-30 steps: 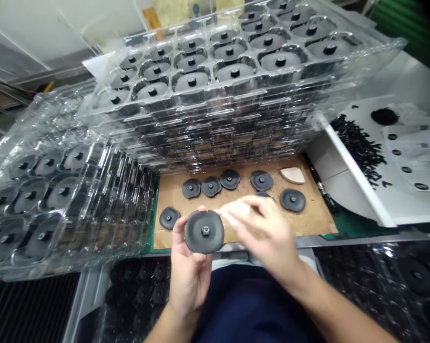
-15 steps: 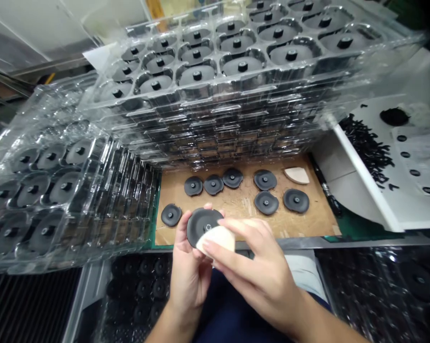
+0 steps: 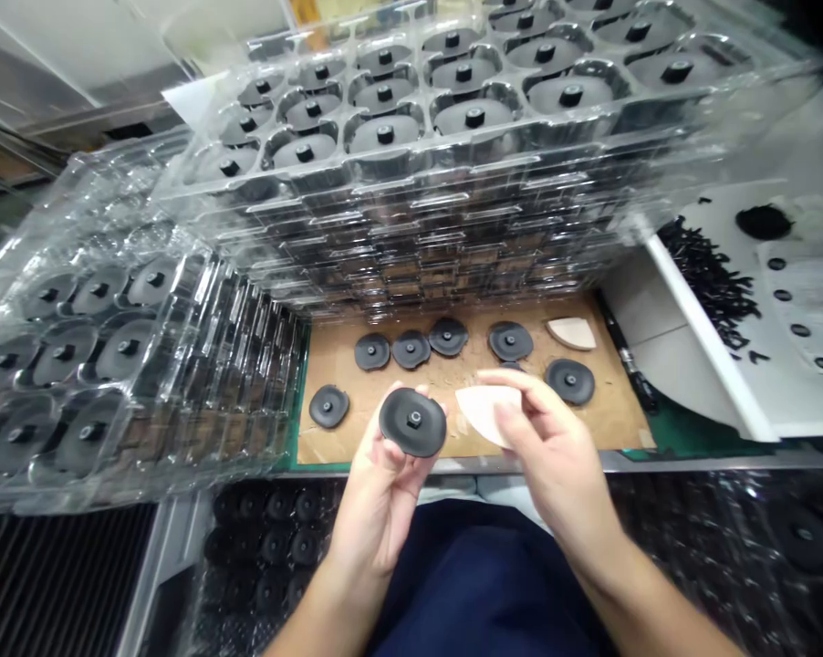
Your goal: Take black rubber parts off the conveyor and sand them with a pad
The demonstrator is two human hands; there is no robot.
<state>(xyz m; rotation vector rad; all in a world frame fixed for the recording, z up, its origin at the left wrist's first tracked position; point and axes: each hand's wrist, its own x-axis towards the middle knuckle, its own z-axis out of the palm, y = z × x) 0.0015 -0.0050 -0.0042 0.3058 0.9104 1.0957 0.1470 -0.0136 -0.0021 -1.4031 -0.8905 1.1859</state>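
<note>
My left hand [image 3: 390, 484] grips a dark rounded plastic disc [image 3: 401, 436] by its edges, its raised centre stub facing up. To the right, my right hand [image 3: 555, 438] pinches a white pointed-oval pad [image 3: 484, 411] between thumb and fingers, apart from the disc. Beyond both hands, several similar dark discs lie on a brown cardboard sheet [image 3: 357, 438], among them one disc [image 3: 329, 406] at the left and another disc [image 3: 569, 381] at the right. One disc is partly hidden behind my right fingers. A second pale pad [image 3: 571, 333] rests at the sheet's back right.
A tall stack of clear plastic trays [image 3: 411, 196] filled with dark discs stands behind the cardboard. Another tray stack [image 3: 240, 365] borders it on the left. On the right, a white-edged bin [image 3: 709, 333] holds a pile of small black parts [image 3: 709, 283]. A dark pen-like tool [image 3: 627, 356] lies beside the cardboard.
The white pad has come off the disc and moved right with my right hand. My left hand has shifted slightly right, and the whole disc now shows.
</note>
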